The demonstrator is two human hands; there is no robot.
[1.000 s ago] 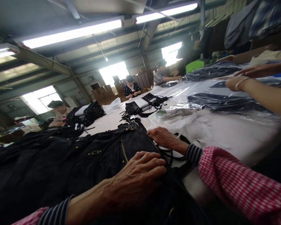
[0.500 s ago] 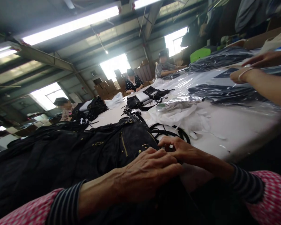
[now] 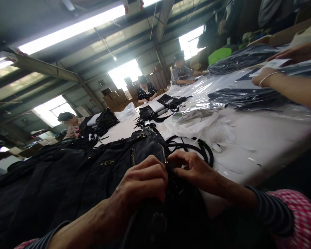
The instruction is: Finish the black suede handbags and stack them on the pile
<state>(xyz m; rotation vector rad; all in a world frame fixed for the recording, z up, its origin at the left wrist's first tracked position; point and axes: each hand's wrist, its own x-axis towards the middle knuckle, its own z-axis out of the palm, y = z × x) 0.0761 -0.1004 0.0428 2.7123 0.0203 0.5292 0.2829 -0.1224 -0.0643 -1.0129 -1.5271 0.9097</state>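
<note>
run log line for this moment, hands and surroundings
left hand: curled against black bag | right hand: at bag's edge | nearby: black straps, white plastic on table

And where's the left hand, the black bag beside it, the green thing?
left hand [image 3: 138,181]: head view, back of hand
black bag [image 3: 149,147]: head view, panel near zip
green thing [image 3: 219,55]: head view, its middle
</note>
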